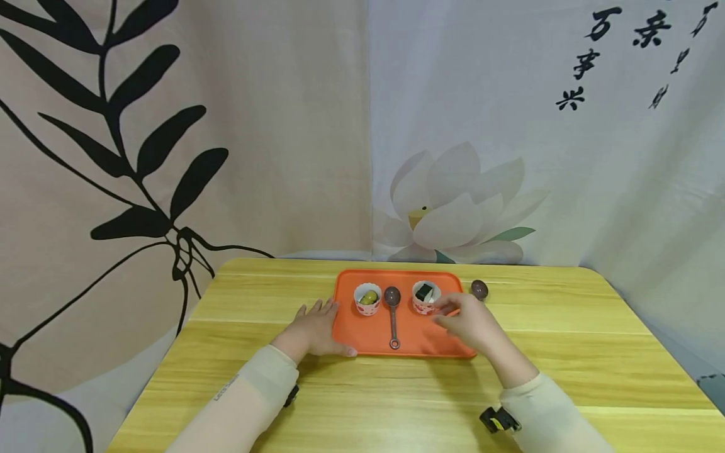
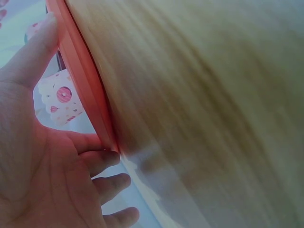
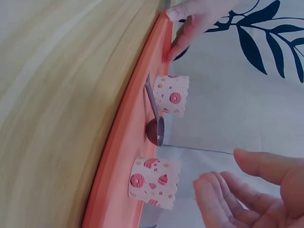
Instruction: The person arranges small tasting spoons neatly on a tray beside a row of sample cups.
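On the wooden table lies an orange tray (image 1: 340, 333) with two paper cups and a brown scoop (image 1: 393, 297). The scoop lies between the cups, its ring-ended handle toward the front. Yellow-green pieces sit in the left cup (image 1: 368, 308); the right cup (image 1: 421, 307) contains a dark block. My left hand (image 1: 314, 328), fingers spread, rests against the tray's left edge with the thumb at the front rim. Beside the right cup, my right hand (image 1: 467, 321) hovers over the tray with fingers loosely bent. Nothing shows between its thumb and fingers (image 3: 216, 194).
A rounded brown thing (image 1: 479, 289) lies on the table just right of the tray, partly near my right wrist; its full shape is unclear. Behind the wooden table (image 1: 566, 327) hangs a printed curtain (image 1: 294, 126) with leaves, a flower and writing.
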The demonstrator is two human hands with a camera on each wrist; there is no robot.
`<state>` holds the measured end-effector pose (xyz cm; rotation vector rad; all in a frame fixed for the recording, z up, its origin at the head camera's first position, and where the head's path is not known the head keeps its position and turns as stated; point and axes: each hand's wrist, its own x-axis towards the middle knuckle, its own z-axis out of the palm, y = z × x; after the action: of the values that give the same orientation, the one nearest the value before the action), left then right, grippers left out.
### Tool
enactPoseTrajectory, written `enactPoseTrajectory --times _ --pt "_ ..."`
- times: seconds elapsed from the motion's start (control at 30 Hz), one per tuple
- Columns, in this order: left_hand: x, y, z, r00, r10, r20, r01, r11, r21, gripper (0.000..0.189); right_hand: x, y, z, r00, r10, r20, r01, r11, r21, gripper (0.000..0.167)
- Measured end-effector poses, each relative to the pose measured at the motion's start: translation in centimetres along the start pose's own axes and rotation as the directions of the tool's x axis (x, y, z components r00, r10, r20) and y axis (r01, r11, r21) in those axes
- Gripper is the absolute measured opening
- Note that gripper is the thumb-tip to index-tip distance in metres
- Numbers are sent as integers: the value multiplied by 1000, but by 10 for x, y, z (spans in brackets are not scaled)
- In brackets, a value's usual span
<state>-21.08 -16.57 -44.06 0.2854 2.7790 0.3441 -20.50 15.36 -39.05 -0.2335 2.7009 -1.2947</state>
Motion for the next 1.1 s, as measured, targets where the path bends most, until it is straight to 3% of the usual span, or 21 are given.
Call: enactPoseTrajectory --times 0.6,1.1 --pt "-1 1 1 1000 3 0 -3 1000 10 123 -2 17 -27 1000 -20 -6 20 999 -45 30" --pt "0 -1 3 1000 4 -1 -4 1000 -7 123 1 32 -40 999 10 -41 -12 999 -30 35"
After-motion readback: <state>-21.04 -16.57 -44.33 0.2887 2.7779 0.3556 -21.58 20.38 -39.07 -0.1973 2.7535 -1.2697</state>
